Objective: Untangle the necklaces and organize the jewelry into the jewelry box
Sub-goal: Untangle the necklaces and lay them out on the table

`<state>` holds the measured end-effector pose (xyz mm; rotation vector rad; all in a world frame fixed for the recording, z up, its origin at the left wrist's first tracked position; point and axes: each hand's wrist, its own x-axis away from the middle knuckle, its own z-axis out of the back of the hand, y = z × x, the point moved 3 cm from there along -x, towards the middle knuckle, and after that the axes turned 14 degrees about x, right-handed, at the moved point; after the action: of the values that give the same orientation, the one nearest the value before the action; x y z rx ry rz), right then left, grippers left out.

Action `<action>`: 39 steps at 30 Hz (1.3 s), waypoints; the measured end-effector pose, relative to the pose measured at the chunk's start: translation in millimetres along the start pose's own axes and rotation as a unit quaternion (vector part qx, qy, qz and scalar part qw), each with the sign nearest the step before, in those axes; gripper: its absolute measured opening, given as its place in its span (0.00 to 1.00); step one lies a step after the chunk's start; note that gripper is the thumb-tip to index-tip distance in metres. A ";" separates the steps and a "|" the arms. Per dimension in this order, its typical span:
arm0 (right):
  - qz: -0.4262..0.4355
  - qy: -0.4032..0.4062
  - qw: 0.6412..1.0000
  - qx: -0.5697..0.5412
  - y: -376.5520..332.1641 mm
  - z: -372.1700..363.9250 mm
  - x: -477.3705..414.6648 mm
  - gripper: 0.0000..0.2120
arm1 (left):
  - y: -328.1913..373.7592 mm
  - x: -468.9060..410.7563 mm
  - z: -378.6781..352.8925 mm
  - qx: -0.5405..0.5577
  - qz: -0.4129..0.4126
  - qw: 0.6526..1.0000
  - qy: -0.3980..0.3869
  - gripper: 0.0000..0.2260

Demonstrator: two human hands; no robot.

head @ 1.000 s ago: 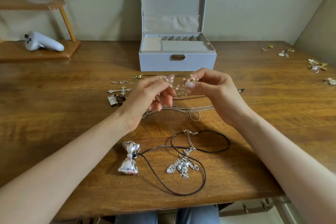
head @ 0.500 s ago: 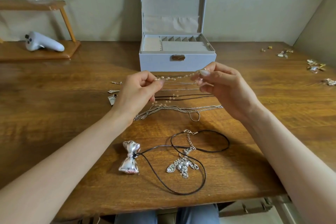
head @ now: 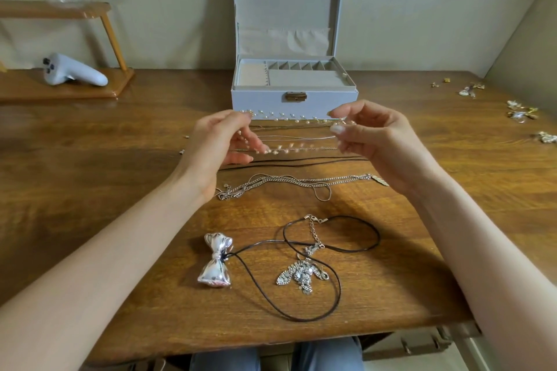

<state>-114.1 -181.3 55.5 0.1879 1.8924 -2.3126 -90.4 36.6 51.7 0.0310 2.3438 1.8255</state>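
So the pearl necklace (head: 289, 116) looks like a really light, floppy strand: tiny beads spaced along what seems to be fine thread or wire. It'll probably kink or snap if yanked, and the beads are likely slippery. The safest place to hold it is probably at the ends, or on the bare thread between beads.

The necklace is up in the air just in front of the jewelry box (head: 294, 93), stretched sideways across its front face. The left hand (head: 217, 141) pinches it between thumb and fingertip near one front corner of the box. The right hand (head: 370, 141) pinches it near the other corner, with its spare fingers loosely curled. A second run of the strand hangs lower between the hands, a bit further out from the box.

On the counter (head: 90, 159), further out again from the box, lie the silver chains (head: 289, 182) and the black cord (head: 331, 295) with its bow pendant. Neither hand touches them.
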 end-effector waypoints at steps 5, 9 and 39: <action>-0.001 -0.030 0.997 0.074 -2.2 6.3 1.1 0.19 | 1.7 -3.4 -0.4 0.170 0.020 0.983 -0.061 0.13; -0.004 0.072 0.960 0.270 2.1 8.8 -0.8 0.12 | 3.1 -6.7 2.6 0.306 0.053 0.943 -0.117 0.09; -0.047 0.092 0.939 0.327 14.0 31.9 -7.5 0.07 | -8.0 -17.4 16.6 -0.275 -0.047 0.959 -0.056 0.02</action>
<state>-104.1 -215.1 49.7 0.4027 1.1320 -3.0009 -70.1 48.5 42.2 -0.0453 1.6610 2.2856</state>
